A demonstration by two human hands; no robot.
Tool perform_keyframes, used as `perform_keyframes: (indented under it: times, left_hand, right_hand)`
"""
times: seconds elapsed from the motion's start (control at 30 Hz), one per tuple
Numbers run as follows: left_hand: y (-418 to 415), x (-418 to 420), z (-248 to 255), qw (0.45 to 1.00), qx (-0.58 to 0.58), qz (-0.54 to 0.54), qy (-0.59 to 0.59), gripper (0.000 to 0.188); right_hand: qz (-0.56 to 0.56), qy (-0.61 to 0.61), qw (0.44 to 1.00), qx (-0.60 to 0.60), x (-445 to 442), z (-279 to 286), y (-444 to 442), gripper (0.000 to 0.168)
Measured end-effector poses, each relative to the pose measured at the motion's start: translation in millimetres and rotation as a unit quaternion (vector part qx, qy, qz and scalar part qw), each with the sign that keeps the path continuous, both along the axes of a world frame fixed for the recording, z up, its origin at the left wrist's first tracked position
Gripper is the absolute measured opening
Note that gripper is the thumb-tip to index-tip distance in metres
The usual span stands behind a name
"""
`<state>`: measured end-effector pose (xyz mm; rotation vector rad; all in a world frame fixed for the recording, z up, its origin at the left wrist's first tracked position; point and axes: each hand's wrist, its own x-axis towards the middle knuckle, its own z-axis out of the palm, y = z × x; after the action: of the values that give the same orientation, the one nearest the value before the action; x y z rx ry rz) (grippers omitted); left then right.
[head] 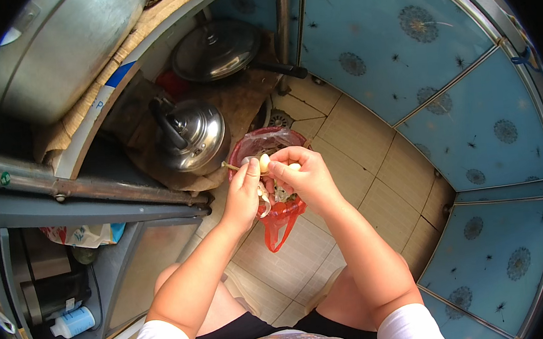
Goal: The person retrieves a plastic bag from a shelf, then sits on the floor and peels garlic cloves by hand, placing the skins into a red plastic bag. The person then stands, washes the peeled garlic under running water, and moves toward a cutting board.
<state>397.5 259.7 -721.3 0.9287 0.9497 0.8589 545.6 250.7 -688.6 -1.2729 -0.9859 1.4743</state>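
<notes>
Over a waste bin (235,149) lined with a red plastic bag (277,232), my two hands are close together. My left hand (242,191) grips what looks like a garlic bulb; its dry stalk (230,166) sticks out to the left and papery skin (266,204) hangs below. Between my thumbs is a pale, smooth garlic clove (264,162), pinched by the fingers of my right hand (307,176). Another pale clove (295,166) shows within my right hand. My fingers hide most of the bulb. Scraps lie in the bin beneath.
A steel kettle (196,135) and a lidded pan (217,50) stand on a cardboard-covered shelf at left, the pan's handle jutting out. A large metal pot (67,51) is above. Blue cabinet doors (391,38) line the right. A floor drain (279,119) lies behind the bin.
</notes>
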Motion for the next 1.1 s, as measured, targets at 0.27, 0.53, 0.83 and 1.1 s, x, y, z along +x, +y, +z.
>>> perform_keyframes:
  times: [0.27,0.53,0.83,1.1]
  left_hand:
    - [2,1,-2,1.000,0.025,-0.002,0.012,0.044]
    - [14,-4,3,0.972,-0.186,0.044,-0.139,0.052]
    - [13,-5,-3,0.966,-0.211,-0.068,-0.133,0.057]
    - [18,-9,-5,0.961,-0.207,-0.072,-0.169,0.059]
  right_hand:
    - [0.033,-0.040,0.998,0.028,-3,5,-1,0.011]
    - [0.006,-0.167,0.986,0.024,11,-25,7,0.015]
    - [0.020,0.094,0.993,-0.073,10,-26,10,0.026]
    - [-0.074,0.259,0.958,-0.097,15,-33,17,0.013]
